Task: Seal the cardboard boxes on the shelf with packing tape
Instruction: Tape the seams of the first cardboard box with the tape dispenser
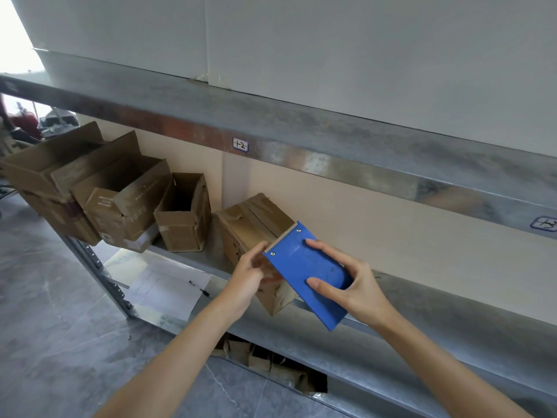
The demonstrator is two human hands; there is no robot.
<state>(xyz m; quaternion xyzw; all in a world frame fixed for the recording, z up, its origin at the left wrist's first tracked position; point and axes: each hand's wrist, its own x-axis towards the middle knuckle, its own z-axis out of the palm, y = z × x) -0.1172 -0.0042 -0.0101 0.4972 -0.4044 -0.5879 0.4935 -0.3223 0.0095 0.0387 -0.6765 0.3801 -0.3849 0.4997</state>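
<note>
A closed cardboard box (pixel 253 224) sits on the metal shelf (pixel 193 257), tilted, with its near lower corner hanging past the shelf's front edge and its top flaps meeting along a seam that runs toward the wall. Right in front of it a blue tape dispenser (pixel 304 270) is held at a slant, its serrated metal blade at the upper end resting against the box's near top edge. The right hand (pixel 352 285) is wrapped on the dispenser, thumb on the flat blue face and fingers curled round its far side. The left hand (pixel 253 273) is at the box's near face just below the blade, its fingers partly curled and touching both the box and the dispenser's left edge; whether it pinches any tape cannot be told, as that spot is blurred. To the left along the same shelf stand three open cardboard boxes: a small upright one (pixel 184 215) just beside the closed box, then a larger one (pixel 126 197) leaning with flaps raised, and another large one (pixel 51 179) at the shelf's end, overhanging the edge. Above runs a second metal shelf (pixel 331 146) bearing a small label (pixel 240 144). Below, on the grey floor (pixel 45 327), lie sheets of paper (pixel 165 288) with a pen (pixel 205 292) on them.
</note>
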